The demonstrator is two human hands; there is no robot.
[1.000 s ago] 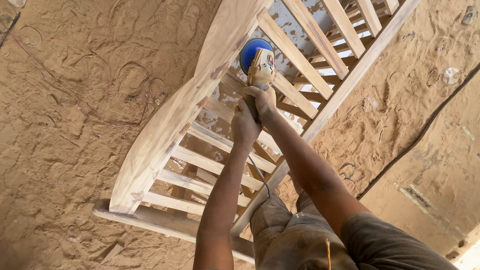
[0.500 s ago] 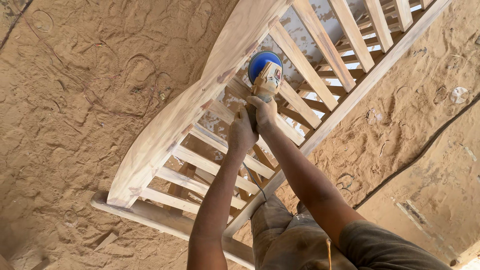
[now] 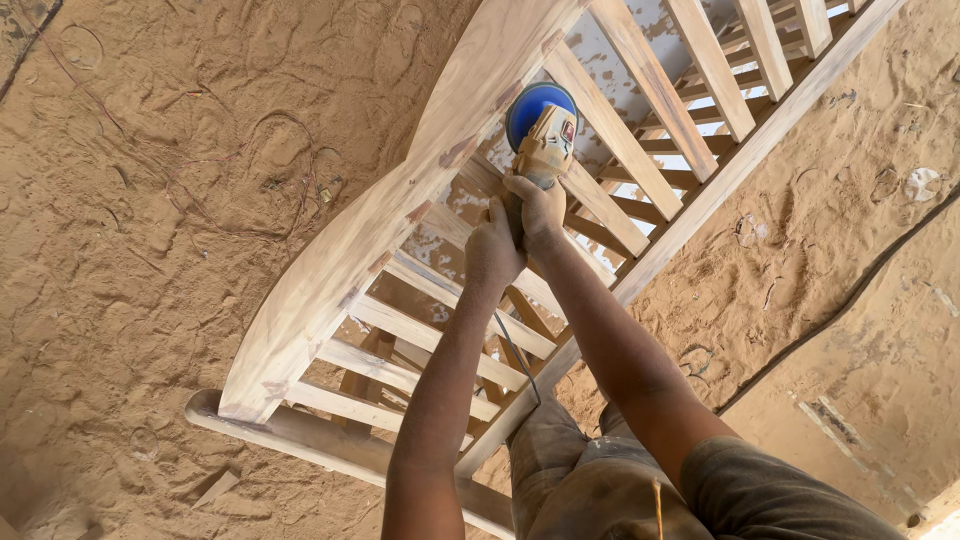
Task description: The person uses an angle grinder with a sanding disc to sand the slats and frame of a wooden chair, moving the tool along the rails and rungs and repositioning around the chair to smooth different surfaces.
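Fingers of both hands, left hand (image 3: 492, 250) and right hand (image 3: 537, 205), wrapped tight round angle grinder (image 3: 545, 145); blue disc guard (image 3: 530, 103) touching slatted wooden frame (image 3: 330, 290) over sawdust floor (image 3: 150, 200).

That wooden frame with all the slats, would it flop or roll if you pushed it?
The wooden frame probably stays stiff: thick rails joined by many slats. It looks heavy and lies flat on the sandy floor, so rolling seems unlikely.

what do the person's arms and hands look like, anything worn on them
Both arms are bare from shoulder to fingers: no gloves, watch or rings visible on the left hand or right hand. A dark olive short sleeve covers the right shoulder, and a fine dust coats the forearms.
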